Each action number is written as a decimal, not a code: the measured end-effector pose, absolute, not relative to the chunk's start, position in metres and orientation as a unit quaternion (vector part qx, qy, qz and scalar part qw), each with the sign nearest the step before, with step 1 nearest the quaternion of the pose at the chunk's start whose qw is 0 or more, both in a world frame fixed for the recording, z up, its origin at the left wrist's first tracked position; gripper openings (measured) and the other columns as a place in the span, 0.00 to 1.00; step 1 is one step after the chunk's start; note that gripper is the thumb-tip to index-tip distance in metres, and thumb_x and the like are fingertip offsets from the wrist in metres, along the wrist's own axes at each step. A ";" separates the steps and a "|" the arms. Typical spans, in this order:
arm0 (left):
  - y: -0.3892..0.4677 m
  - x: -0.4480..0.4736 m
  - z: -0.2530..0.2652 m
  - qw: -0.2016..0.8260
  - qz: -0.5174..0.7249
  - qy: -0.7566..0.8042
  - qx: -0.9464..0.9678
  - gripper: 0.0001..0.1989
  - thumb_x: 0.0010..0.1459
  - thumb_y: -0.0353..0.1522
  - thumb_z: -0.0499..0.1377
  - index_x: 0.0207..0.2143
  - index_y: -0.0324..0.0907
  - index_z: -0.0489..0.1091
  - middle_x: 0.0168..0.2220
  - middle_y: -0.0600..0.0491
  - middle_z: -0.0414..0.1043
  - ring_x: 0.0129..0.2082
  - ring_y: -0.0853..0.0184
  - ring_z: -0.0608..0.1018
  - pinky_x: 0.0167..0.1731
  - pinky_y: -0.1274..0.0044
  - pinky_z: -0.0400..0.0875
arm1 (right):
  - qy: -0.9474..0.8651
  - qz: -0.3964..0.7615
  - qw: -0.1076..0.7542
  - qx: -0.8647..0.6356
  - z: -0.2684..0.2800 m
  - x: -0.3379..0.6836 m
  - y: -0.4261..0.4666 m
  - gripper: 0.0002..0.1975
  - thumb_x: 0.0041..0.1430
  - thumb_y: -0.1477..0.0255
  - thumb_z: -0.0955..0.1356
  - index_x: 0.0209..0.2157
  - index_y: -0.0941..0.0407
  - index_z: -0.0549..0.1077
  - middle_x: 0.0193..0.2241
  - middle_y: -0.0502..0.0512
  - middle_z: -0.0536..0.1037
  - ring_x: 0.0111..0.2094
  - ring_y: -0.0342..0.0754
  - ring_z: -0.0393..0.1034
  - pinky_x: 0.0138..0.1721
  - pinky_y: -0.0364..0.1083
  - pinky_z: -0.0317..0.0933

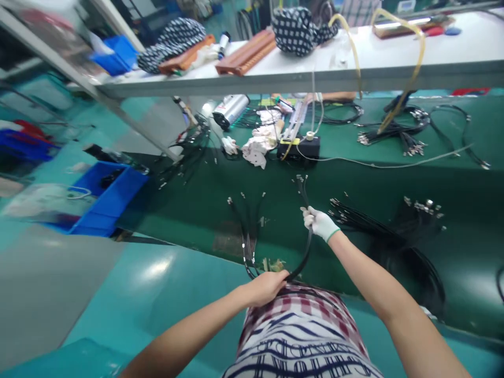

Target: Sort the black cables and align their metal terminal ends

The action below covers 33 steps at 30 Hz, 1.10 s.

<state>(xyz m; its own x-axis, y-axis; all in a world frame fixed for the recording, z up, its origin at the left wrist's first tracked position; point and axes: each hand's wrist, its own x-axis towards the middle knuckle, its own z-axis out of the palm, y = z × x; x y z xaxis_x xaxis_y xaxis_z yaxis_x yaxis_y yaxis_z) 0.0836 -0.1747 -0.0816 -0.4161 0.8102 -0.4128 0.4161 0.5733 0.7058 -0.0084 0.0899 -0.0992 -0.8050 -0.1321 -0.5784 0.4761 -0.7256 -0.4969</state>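
Observation:
A small bundle of black cables (306, 253) with metal connector ends bends in a U near the front edge of the green bench. My left hand (268, 287), bare, is closed around the bottom of that bend, close to my body. Further up, my right hand (319, 222), in a white glove with a green cuff, is closed around one side of the bundle just below its connector ends (301, 181). The other ends (244, 231) fan out to the left of my hands and lie on the bench.
More black cables (397, 236) lie in a pile at the right. Beyond are a black box (309, 148), crumpled white cloth (262, 142) and coiled cables (409, 131). A raised white shelf (244, 81) runs across the back. A blue bin (106, 202) stands at the left.

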 end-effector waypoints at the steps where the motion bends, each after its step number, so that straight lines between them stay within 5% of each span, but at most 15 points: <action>1: -0.177 0.081 -0.090 0.383 0.262 0.801 0.378 0.11 0.63 0.31 0.49 0.43 0.43 0.69 0.34 0.50 0.76 0.35 0.60 0.79 0.34 0.75 0.70 | 0.341 -0.894 0.159 0.245 -0.095 -0.012 0.084 0.07 0.68 0.71 0.60 0.37 0.58 0.66 0.19 0.43 0.60 0.14 0.36 0.48 0.14 0.35 0.48; 4: -0.182 0.059 -0.094 0.371 0.304 0.797 0.367 0.09 0.58 0.32 0.56 0.40 0.43 0.72 0.36 0.49 0.77 0.38 0.60 0.79 0.38 0.73 0.72 | 0.381 -0.899 0.105 0.186 -0.075 0.000 0.062 0.07 0.65 0.69 0.65 0.41 0.58 0.67 0.20 0.42 0.58 0.15 0.35 0.43 0.15 0.35 0.41; 8: -0.169 0.006 -0.044 0.279 0.428 0.799 0.316 0.24 0.61 0.39 0.56 0.58 0.40 0.62 0.52 0.42 0.70 0.50 0.59 0.74 0.51 0.68 0.69 | 0.541 -0.839 0.038 0.046 -0.040 0.042 0.039 0.13 0.65 0.61 0.65 0.44 0.57 0.67 0.22 0.45 0.60 0.19 0.37 0.48 0.18 0.39 0.42; 11: -0.145 -0.028 0.016 0.205 0.648 0.686 0.260 0.28 0.61 0.43 0.57 0.59 0.39 0.60 0.51 0.40 0.70 0.50 0.59 0.74 0.51 0.67 0.68 | 0.618 -0.785 0.025 -0.020 -0.023 0.067 0.030 0.15 0.67 0.59 0.61 0.45 0.56 0.66 0.22 0.45 0.61 0.19 0.39 0.49 0.21 0.41 0.44; 15: -0.112 -0.033 0.076 0.158 0.767 0.574 0.242 0.24 0.61 0.45 0.58 0.53 0.38 0.67 0.42 0.44 0.75 0.42 0.61 0.77 0.45 0.70 0.71 | 0.611 -0.789 0.042 -0.042 -0.018 0.085 0.029 0.16 0.68 0.59 0.60 0.46 0.56 0.67 0.21 0.47 0.64 0.19 0.39 0.52 0.21 0.42 0.45; 19: -0.092 -0.016 0.089 0.174 0.769 0.576 0.213 0.16 0.60 0.40 0.60 0.44 0.37 0.73 0.29 0.50 0.76 0.30 0.67 0.77 0.37 0.74 0.72 | 0.589 -0.806 0.033 -0.043 -0.021 0.092 0.034 0.17 0.68 0.58 0.60 0.43 0.57 0.68 0.21 0.47 0.63 0.18 0.38 0.48 0.19 0.42 0.40; 24: -0.086 -0.008 0.081 0.186 0.751 0.600 0.204 0.18 0.60 0.40 0.60 0.46 0.36 0.73 0.33 0.48 0.78 0.32 0.65 0.78 0.39 0.74 0.73 | 0.572 -0.819 0.004 -0.040 -0.022 0.097 0.040 0.16 0.68 0.59 0.60 0.42 0.59 0.68 0.20 0.46 0.62 0.18 0.37 0.47 0.19 0.41 0.38; 33: -0.090 -0.009 0.084 0.108 0.715 0.646 0.244 0.08 0.57 0.35 0.63 0.32 0.37 0.75 0.28 0.53 0.73 0.27 0.71 0.76 0.30 0.80 0.74 | 0.546 -0.835 0.039 -0.044 -0.033 0.094 0.054 0.17 0.68 0.59 0.61 0.40 0.60 0.69 0.20 0.49 0.66 0.18 0.37 0.51 0.19 0.39 0.43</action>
